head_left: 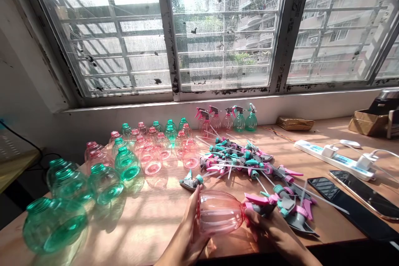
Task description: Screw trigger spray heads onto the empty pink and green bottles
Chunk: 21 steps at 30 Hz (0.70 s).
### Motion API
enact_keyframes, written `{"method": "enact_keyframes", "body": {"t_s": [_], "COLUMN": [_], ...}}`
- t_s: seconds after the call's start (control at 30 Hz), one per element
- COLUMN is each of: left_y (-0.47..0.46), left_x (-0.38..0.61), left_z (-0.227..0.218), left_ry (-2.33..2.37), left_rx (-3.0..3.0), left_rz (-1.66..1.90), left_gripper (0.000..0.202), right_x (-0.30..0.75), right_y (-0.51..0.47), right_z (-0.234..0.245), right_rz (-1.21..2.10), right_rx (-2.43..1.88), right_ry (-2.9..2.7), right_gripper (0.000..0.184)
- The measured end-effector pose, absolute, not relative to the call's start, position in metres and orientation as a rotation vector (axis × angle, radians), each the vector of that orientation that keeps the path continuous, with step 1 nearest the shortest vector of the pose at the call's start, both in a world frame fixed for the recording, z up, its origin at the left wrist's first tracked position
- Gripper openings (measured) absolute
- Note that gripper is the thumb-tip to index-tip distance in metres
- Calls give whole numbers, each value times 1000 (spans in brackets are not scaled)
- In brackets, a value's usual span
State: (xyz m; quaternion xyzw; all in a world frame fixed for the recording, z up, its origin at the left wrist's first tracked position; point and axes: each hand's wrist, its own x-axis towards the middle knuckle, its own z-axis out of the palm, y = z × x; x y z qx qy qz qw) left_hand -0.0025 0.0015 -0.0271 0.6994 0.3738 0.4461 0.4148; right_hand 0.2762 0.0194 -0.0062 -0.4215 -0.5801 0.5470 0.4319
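Observation:
A clear pink spray bottle (pixel 220 212) lies sideways between my hands, low over the table's front edge. My left hand (pixel 191 220) is closed around its base. At the neck, my right hand (pixel 264 220) grips the pink and grey spray head (pixel 254 205); whether that head is fully seated cannot be made out. Just beyond the bottle lies a single grey and teal spray head (pixel 191 181). A heap of pink, teal and grey spray heads (pixel 233 158) with white tubes spreads behind and right of my hands.
Several green bottles (pixel 106 185) and pink bottles (pixel 151 160) without heads stand at the left. Bottles with heads (pixel 239 121) line the wall below the window. Two phones (pixel 368 191), a power strip (pixel 333 158) with chargers and a cardboard box (pixel 369 121) sit at the right.

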Motion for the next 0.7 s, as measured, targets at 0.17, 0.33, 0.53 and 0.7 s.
{"method": "enact_keyframes", "body": {"t_s": [0.17,0.33,0.53,0.7], "left_y": [-4,-5,-9,-9], "left_x": [-7,-15,-10,-6], "left_z": [-24,-25,-13,-13], "left_ry": [934,962,978,980], "left_rx": [1860,1926,1968,1973], "left_rz": [1028,948,984,1015], "left_gripper": [102,101,93,91], "right_x": [277,274,272,273], "right_y": [19,15,14,14], "right_z": [-7,4,7,5], "right_rz": [1418,1383,1392,1383], "right_rx": [-1062,-1058,-1051,-1051], "right_ry": [-1389,-1398,-1381,-1399], "right_gripper": [50,48,54,59]}}
